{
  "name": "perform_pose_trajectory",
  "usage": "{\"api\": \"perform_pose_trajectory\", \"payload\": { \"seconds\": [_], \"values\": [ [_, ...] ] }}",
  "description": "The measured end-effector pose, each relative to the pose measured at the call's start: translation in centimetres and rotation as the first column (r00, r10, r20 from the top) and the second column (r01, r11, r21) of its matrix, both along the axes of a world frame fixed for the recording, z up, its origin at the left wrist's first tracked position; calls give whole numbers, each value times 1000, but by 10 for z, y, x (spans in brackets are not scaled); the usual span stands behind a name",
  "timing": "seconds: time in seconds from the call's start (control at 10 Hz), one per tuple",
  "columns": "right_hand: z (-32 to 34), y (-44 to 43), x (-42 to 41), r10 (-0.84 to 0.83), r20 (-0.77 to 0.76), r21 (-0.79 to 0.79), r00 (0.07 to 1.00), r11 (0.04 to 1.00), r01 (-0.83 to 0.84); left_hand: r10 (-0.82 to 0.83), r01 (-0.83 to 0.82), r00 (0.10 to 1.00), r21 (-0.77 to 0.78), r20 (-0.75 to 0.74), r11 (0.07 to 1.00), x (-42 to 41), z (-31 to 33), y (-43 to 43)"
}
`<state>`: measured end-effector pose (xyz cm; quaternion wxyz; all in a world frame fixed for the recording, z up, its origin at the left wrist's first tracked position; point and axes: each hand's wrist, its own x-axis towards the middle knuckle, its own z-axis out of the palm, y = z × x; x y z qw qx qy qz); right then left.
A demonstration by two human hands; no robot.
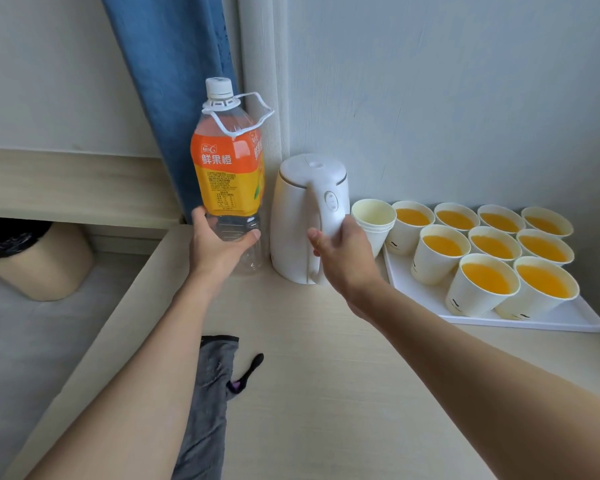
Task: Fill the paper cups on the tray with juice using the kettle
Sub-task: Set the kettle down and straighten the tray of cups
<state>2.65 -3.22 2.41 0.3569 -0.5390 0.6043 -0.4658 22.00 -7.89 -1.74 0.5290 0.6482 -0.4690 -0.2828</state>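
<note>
Nine paper cups (489,282) filled with orange juice stand close together on the white tray (568,317), at the right side of the bench (326,393). A stack of empty cups (374,220) stands at the tray's far left corner, just beside the white kettle (298,220). The kettle stands upright on the bench, lid closed, between the tray and the juice bottle (229,174). The right hand (343,258) has its fingers curled round the kettle's handle. The left hand (219,247) grips the lower part of the bottle, fingers clamped on it; the bottle is upright, capped, and looks empty. A grey cloth (208,393) hangs over the bench's near edge. A blue curtain (160,81) hangs behind the bottle.
</note>
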Motion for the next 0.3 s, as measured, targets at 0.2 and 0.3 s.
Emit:
{"api": "perform_pose_trajectory", "payload": {
  "seconds": [0.2,0.3],
  "values": [
    [7,4,-5,36,-4,90,999,995,-36,-72,72,997,8,-2,997,12,-2,4],
    [15,11,-9,41,30,183,999,982,-45,-12,14,999,56,-33,998,16,4,12]
  ]
}}
